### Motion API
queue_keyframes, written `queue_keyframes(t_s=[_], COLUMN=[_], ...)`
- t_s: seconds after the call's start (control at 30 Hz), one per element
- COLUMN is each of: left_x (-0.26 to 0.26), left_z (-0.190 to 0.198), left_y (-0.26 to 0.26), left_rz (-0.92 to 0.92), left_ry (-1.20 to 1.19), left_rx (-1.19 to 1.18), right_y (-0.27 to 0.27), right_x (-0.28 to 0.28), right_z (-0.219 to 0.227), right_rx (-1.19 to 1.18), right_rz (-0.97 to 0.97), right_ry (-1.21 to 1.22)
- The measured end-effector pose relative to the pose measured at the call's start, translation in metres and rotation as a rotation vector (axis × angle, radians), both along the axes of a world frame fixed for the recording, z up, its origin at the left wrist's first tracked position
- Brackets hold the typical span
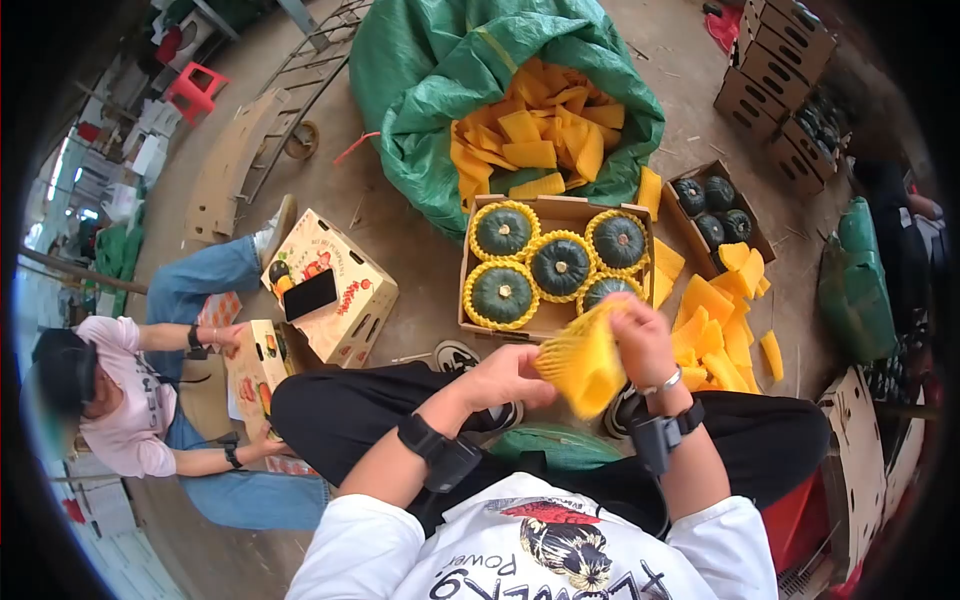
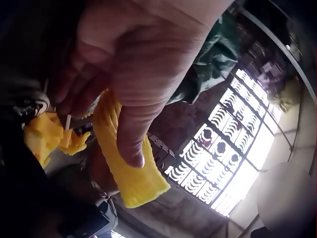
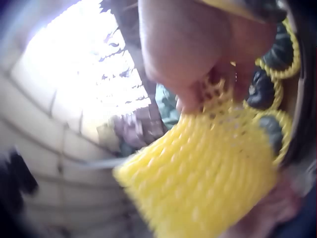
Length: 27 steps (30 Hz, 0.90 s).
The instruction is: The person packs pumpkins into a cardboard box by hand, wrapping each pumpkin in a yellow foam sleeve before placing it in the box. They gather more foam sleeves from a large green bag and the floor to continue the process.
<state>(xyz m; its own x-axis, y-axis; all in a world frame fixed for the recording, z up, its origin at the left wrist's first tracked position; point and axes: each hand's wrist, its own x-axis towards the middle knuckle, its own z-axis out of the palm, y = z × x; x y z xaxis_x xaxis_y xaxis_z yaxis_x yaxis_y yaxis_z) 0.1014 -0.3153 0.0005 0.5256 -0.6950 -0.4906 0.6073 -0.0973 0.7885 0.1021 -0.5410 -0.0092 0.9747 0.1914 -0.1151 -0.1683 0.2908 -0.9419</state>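
Note:
A yellow foam net sleeve (image 1: 582,368) hangs between my two hands, blurred in the head view. My right hand (image 1: 643,340) pinches its upper end, where the mesh is stretched in the right wrist view. My left hand (image 1: 505,377) is at the sleeve's left edge, thumb and fingers apart; its thumb (image 2: 130,134) overlaps the foam in the left wrist view. Just beyond lies an open cardboard box (image 1: 555,207) with several dark green pumpkins (image 1: 560,264) in yellow foam sleeves. The sleeve and my right hand partly cover the nearest pumpkin (image 1: 608,291).
A green sack (image 1: 420,130) full of yellow foam sleeves (image 1: 530,140) stands behind the box. More sleeves (image 1: 715,330) and a box of bare pumpkins (image 1: 712,210) lie on the right. At left, a person (image 1: 130,400) handles a carton beside a box bearing a phone (image 1: 311,294).

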Motion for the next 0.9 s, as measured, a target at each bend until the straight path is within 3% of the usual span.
queue_keyframes(t_s=[0.03,0.1,0.13,0.17,0.2,0.23,0.27,0.3,0.37,0.4,0.43,0.5,0.53,0.57,0.6,0.63,0.7,0.77,0.83,0.87,0.9], left_x=[-0.003,-0.001,0.011,0.015,0.016,0.014,0.016,0.017,0.025,0.034,0.042,0.051,0.050,0.048,0.048,0.045,0.040,0.043,0.053,0.061,0.068], left_z=[-0.008,-0.019,-0.026,-0.031,-0.032,-0.035,-0.053,-0.022,-0.031,-0.044,-0.051,-0.083,-0.076,-0.068,-0.062,-0.067,-0.038,-0.064,-0.067,-0.055,-0.050], left_y=[-0.005,-0.018,-0.006,-0.005,-0.007,-0.011,-0.010,-0.016,-0.015,-0.016,-0.015,-0.014,-0.017,-0.019,-0.021,-0.020,-0.034,-0.041,-0.044,-0.044,-0.042], left_rz=[0.003,0.458,0.331,0.330,0.228,0.116,0.149,0.145,0.249,0.296,0.322,0.421,0.409,0.248,0.073,0.095,0.205,0.142,0.105,-0.116,-0.336], left_ry=[0.002,-0.309,-0.681,-0.683,-0.907,-1.117,-0.950,-0.420,-0.021,-0.237,-0.385,-0.455,-0.449,-0.709,-0.970,-1.133,-1.396,-1.278,-1.170,-1.047,-0.900], left_rx=[-0.011,-0.146,0.307,0.302,0.590,0.877,0.709,0.464,-0.094,-0.008,0.226,0.132,0.122,0.401,0.672,0.753,0.795,0.670,0.576,0.716,0.852], right_y=[-0.002,0.009,0.008,0.009,0.016,0.017,0.019,0.020,0.023,0.025,0.027,0.021,0.019,0.017,0.022,0.027,0.042,0.033,-0.001,-0.023,-0.049], right_x=[-0.001,-0.015,-0.016,-0.016,-0.015,-0.011,-0.009,-0.010,-0.012,-0.011,-0.006,0.017,0.029,0.036,0.042,0.048,0.051,0.055,0.074,0.078,0.089], right_z=[0.007,0.001,-0.002,-0.004,-0.019,-0.018,-0.023,-0.028,-0.020,-0.022,-0.026,-0.030,-0.047,-0.061,-0.059,-0.057,-0.075,-0.078,-0.070,-0.038,-0.038], right_rx=[0.425,0.280,-0.192,-0.663,-1.005,-1.068,-1.162,-1.256,-1.089,-0.766,-0.438,-0.311,-0.833,-1.029,-1.240,-1.455,-1.527,-1.327,-1.084,-0.646,-0.355], right_rz=[-0.114,0.046,0.144,0.236,-0.080,-0.188,-0.146,-0.104,0.124,0.077,0.028,-0.024,0.079,0.309,0.339,0.374,0.410,0.492,0.709,0.568,0.215], right_ry=[0.308,0.325,0.145,-0.039,-0.332,-0.375,-0.451,-0.519,-0.594,-0.369,-0.150,0.222,-0.257,-0.183,-0.180,-0.173,-0.189,-0.293,-0.350,0.225,0.354])
